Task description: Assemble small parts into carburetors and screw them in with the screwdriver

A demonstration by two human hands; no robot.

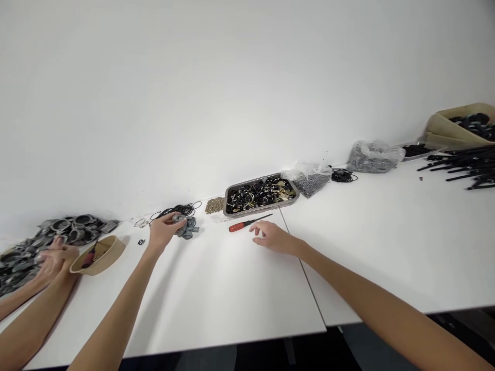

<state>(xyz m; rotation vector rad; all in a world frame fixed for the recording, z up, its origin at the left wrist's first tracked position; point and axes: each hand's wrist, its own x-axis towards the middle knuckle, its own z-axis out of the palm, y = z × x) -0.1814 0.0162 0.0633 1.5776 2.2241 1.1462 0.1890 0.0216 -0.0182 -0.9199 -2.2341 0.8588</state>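
Observation:
My left hand [164, 232] grips a grey plastic fitting [187, 228] with short round stubs, held just over or on the white table [216, 293]; I cannot tell whether it touches. To the right, my right hand [269, 236] hovers with curled, parted fingers and nothing in them. Close beside its fingertips lies a screwdriver [237, 226] with a red handle, its dark shaft pointing right. Behind the screwdriver stands a metal tray [247, 211] full of small black and brass-coloured parts. A pile of small brass pieces [214, 205] sits against the tray's left end.
At left, a co-worker's hands [54, 260] are by a heap of grey fittings [77, 229] and a beige bowl [112, 253] holding a screwdriver. Black rings [181, 209] lie along the wall. Plastic bags [373, 157], black rods [469, 165] and a beige bin [444, 129] stand right.

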